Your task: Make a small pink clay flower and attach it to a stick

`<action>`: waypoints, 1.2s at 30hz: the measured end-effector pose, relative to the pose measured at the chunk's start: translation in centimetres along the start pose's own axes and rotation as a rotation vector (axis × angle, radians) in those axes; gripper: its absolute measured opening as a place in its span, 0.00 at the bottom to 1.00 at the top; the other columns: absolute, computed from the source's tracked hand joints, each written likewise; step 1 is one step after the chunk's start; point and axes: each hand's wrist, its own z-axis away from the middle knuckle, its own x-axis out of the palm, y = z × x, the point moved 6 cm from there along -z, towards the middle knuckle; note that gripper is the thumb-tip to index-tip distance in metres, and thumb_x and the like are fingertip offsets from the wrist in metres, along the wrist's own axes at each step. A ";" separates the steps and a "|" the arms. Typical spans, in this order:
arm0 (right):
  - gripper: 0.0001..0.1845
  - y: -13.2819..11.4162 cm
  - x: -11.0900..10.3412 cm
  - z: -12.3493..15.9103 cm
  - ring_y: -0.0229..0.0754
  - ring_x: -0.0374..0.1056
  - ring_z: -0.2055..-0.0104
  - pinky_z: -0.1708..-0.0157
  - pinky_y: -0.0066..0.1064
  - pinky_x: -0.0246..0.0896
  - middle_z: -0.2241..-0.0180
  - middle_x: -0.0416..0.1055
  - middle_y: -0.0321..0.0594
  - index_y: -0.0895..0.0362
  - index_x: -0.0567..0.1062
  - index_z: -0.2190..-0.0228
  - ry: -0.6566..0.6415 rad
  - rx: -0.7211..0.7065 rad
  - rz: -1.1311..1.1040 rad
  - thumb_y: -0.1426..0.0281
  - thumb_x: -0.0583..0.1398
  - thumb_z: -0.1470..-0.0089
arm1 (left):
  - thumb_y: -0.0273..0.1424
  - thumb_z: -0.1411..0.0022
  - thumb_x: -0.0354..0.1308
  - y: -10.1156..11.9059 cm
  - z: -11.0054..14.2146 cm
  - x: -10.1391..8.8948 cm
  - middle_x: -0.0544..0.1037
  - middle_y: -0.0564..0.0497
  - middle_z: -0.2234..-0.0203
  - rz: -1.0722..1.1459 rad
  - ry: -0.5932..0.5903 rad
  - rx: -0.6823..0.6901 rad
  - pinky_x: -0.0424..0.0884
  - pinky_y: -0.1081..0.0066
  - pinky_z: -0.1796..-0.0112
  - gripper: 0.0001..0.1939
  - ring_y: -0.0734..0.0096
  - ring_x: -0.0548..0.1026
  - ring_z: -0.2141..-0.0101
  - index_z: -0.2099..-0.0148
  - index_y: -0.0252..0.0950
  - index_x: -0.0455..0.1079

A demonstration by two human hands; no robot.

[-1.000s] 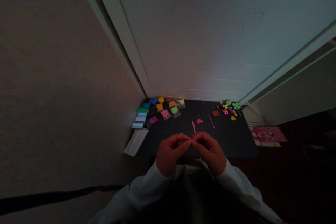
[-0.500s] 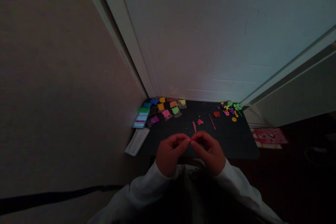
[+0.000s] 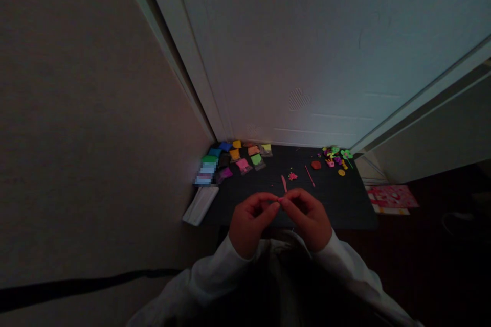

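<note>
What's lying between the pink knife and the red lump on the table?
A small pink pile, then a thin pink stick, in the head view.

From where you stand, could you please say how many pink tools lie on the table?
2: a knife just beyond the right hand, and a thin stick farther right, past the small pink pieces. That hand or the left hand may hide others.

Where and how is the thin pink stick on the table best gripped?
Probably at mid-length, from above: the thin pink stick lies flat and uncovered, its narrow shaft running away from the person, so the right hand could pinch across it.
</note>
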 end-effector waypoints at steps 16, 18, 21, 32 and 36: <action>0.06 0.0 0.4 0.4 0.34 0.57 0.73 0.71 0.27 0.53 0.77 0.62 0.35 0.58 0.66 0.75 -0.022 -0.008 0.039 0.68 0.55 0.53 | 0.32 0.51 0.53 1.1 0.5 -0.1 0.65 0.56 0.81 -0.055 0.032 0.061 0.59 0.77 0.73 0.06 0.78 0.62 0.77 0.69 0.35 0.67; 0.06 0.1 0.3 0.4 0.34 0.57 0.73 0.72 0.27 0.53 0.77 0.62 0.35 0.58 0.66 0.75 -0.016 -0.002 0.032 0.68 0.55 0.53 | 0.32 0.51 0.54 1.0 0.5 -0.2 0.64 0.57 0.83 -0.055 0.045 0.051 0.58 0.77 0.75 0.07 0.78 0.61 0.79 0.68 0.34 0.67; 0.06 0.2 0.4 0.4 0.34 0.57 0.73 0.72 0.27 0.53 0.76 0.62 0.34 0.58 0.66 0.75 -0.023 0.001 0.021 0.68 0.55 0.54 | 0.32 0.52 0.55 0.9 0.6 -0.1 0.61 0.59 0.85 -0.047 0.046 0.033 0.55 0.78 0.79 0.08 0.80 0.58 0.82 0.68 0.34 0.67; 0.05 0.4 0.3 0.4 0.34 0.58 0.72 0.71 0.27 0.54 0.76 0.62 0.34 0.58 0.66 0.75 -0.006 0.012 -0.010 0.68 0.55 0.54 | 0.32 0.49 0.52 0.9 0.4 0.0 0.66 0.56 0.80 -0.075 0.027 0.059 0.60 0.76 0.73 0.07 0.78 0.62 0.77 0.68 0.34 0.66; 0.06 0.4 0.3 0.4 0.34 0.57 0.72 0.71 0.27 0.54 0.76 0.62 0.35 0.58 0.66 0.75 0.004 0.021 -0.018 0.68 0.56 0.54 | 0.33 0.51 0.54 0.6 0.5 0.0 0.62 0.58 0.84 -0.081 0.012 0.046 0.57 0.78 0.77 0.08 0.79 0.60 0.80 0.67 0.36 0.66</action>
